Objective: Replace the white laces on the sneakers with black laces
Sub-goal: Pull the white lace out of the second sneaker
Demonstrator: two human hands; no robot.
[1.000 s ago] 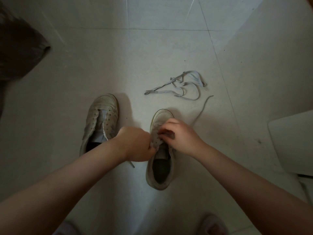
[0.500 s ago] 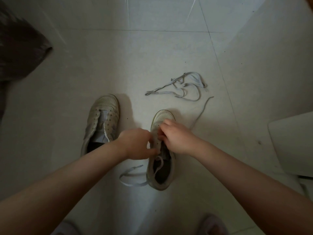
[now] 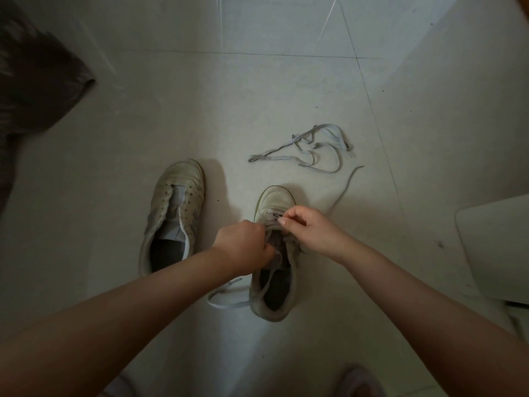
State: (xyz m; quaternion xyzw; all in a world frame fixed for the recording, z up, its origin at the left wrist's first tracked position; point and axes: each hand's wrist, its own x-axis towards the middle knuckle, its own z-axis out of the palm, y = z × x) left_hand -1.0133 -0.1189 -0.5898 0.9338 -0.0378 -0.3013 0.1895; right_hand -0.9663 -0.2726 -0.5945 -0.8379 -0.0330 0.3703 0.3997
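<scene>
Head view: my left hand pinches the white lace at the throat of the right sneaker; my right hand pinches it at the toe-end eyelets. The slack loops onto the floor left of that sneaker. The left sneaker, unlaced, sits well left of it; the pulled lace lies beyond its toe. Lace looks soft, light, limp: grip close to the eyelet, pull short lengths. No black laces visible.

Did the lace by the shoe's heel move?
Yes. The white lace now loops out on the floor left of the right sneaker's heel; a second ago only a short end showed there.
</scene>
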